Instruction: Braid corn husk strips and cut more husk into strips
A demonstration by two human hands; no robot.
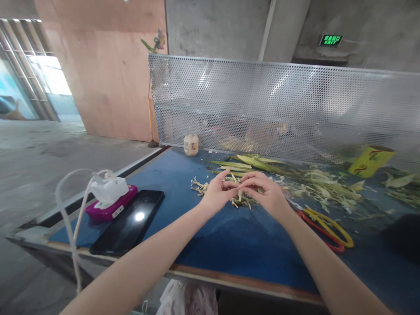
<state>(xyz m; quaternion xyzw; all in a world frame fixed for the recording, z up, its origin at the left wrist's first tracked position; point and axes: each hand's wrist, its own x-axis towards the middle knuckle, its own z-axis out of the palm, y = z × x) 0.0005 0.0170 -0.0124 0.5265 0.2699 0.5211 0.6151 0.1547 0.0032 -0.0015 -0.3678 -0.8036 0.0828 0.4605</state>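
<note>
My left hand [216, 191] and my right hand [267, 192] meet over the middle of the blue table [229, 245]. Between their fingertips is a short pale strip of plant husk [239, 195], pinched from both sides. A small heap of twisted, pale plant pieces [200, 187] lies beneath and beside the hands, partly covered by them. Just beyond, long green husk leaves [259, 162] are spread on the table. Scissors [323, 227] with red and yellow handles rest right of my right forearm, their blades partly hidden behind it.
To the left are a black phone [129, 223] and a purple power strip [110, 205] with a white plug and cables. A roll of pale cord [191, 145] stands by the perforated metal screen [278, 100]. Dry husk scraps [324, 183] and a yellow-green cylinder [370, 162] lie at the right.
</note>
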